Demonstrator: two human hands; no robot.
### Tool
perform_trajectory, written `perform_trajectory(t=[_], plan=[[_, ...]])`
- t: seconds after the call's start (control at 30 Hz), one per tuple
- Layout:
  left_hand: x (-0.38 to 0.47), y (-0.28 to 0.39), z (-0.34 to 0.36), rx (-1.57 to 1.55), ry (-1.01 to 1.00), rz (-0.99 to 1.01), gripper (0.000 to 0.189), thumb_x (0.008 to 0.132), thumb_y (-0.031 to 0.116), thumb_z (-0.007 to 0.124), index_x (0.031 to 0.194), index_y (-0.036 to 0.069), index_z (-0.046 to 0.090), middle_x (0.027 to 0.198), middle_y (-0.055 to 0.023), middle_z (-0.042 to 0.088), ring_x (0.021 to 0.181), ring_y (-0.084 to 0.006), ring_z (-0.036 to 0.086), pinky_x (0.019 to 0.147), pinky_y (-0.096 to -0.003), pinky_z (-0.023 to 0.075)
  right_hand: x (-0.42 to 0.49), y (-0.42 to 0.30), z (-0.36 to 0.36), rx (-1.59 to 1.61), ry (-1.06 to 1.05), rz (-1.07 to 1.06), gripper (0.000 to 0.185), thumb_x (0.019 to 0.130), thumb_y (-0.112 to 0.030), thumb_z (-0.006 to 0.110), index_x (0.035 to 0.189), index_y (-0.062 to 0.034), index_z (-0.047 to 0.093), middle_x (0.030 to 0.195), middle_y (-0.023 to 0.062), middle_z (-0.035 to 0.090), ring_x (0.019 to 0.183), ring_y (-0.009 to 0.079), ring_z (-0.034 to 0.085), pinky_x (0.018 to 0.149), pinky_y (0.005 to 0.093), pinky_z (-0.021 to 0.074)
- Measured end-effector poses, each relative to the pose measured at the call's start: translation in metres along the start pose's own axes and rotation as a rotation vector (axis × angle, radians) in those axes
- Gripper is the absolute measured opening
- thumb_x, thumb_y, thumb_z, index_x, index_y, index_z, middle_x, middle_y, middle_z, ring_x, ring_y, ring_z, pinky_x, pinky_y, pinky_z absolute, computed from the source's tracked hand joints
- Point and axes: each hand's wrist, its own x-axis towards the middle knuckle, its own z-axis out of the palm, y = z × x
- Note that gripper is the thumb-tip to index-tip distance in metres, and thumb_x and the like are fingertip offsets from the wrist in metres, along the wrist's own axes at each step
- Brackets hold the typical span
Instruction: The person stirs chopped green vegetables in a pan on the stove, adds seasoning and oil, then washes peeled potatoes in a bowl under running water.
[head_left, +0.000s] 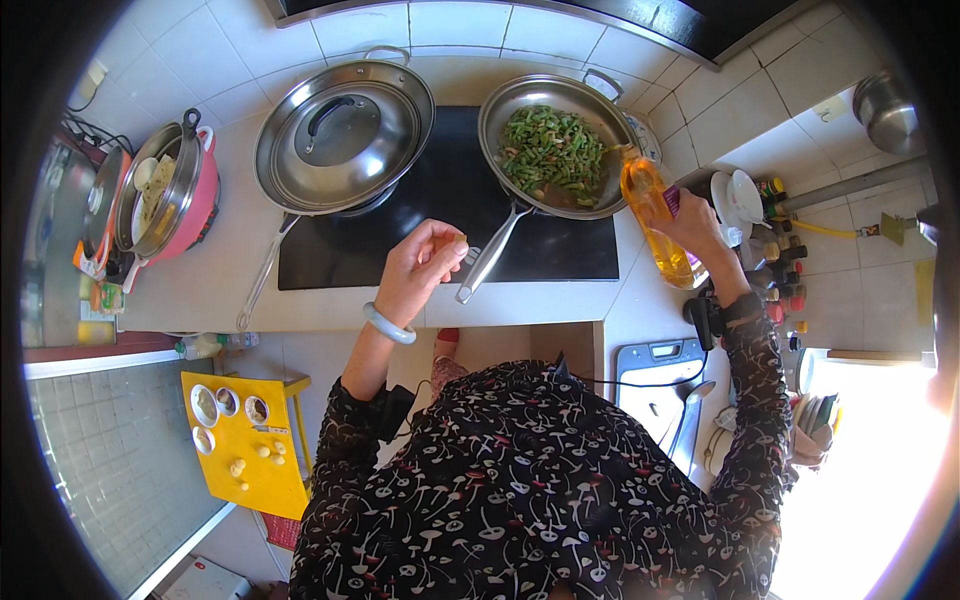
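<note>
My right hand (694, 221) grips a clear plastic bottle of golden cooking oil (649, 195). The bottle is tilted, and its mouth hangs over the right rim of a steel frying pan (491, 112). Chopped green beans (551, 150) with small pale bits lie in that pan. My left hand (427, 259) is above the front of the black cooktop (360, 259), left of the pan's handle (487, 259). Its thumb and fingers pinch a small yellowish object (460, 238), mostly hidden and too small to name.
A lidded steel wok (274, 161) occupies the left burner, handle jutting past the counter edge. A pink pot (191, 202) stands farther left. Seasoning bottles (787, 292) and white bowls (742, 195) line the right side. A yellow table (259, 480) with small bowls is below left.
</note>
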Motion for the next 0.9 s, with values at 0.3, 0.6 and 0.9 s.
perform_trajectory(t=[0.3, 0.6, 0.9], plan=[[0.024, 0.012, 0.026, -0.027, -0.11, 0.006, 0.017, 0.1, 0.017, 0.069, 0.109, 0.003, 0.064, 0.085, 0.0015, 0.065, 0.072, -0.0026, 0.055, 0.062, -0.0189, 0.0448, -0.022, -0.013, -0.002, 0.451, 0.082, -0.012, 0.061, 0.076, -0.046, 0.084, 0.109, 0.0036, 0.07, 0.093, 0.0169, 0.075, 0.089, 0.0285, 0.075, 0.084, 0.0381, 0.0579], [0.066, 0.027, 0.106, -0.048, -0.28, 0.094, 0.019, 0.101, 0.018, 0.068, 0.114, 0.006, 0.062, 0.088, 0.0019, 0.067, 0.069, -0.0029, 0.057, 0.059, -0.0182, 0.0454, -0.084, -0.022, 0.013, 0.639, 0.066, -0.095, 0.061, 0.079, -0.035, 0.086, 0.119, 0.0045, 0.063, 0.097, 0.016, 0.074, 0.09, 0.0253, 0.075, 0.085, 0.0372, 0.0591], [0.085, 0.024, 0.172, 0.137, -0.408, 0.171, 0.022, 0.101, 0.022, 0.069, 0.116, 0.006, 0.064, 0.094, 0.001, 0.07, 0.076, -0.0035, 0.06, 0.065, -0.0194, 0.0484, -0.148, -0.01, 0.049, 0.534, 0.007, -0.032, 0.065, 0.072, -0.045, 0.085, 0.106, 0.0046, 0.062, 0.084, 0.023, 0.071, 0.079, 0.039, 0.073, 0.075, 0.0441, 0.0573]])
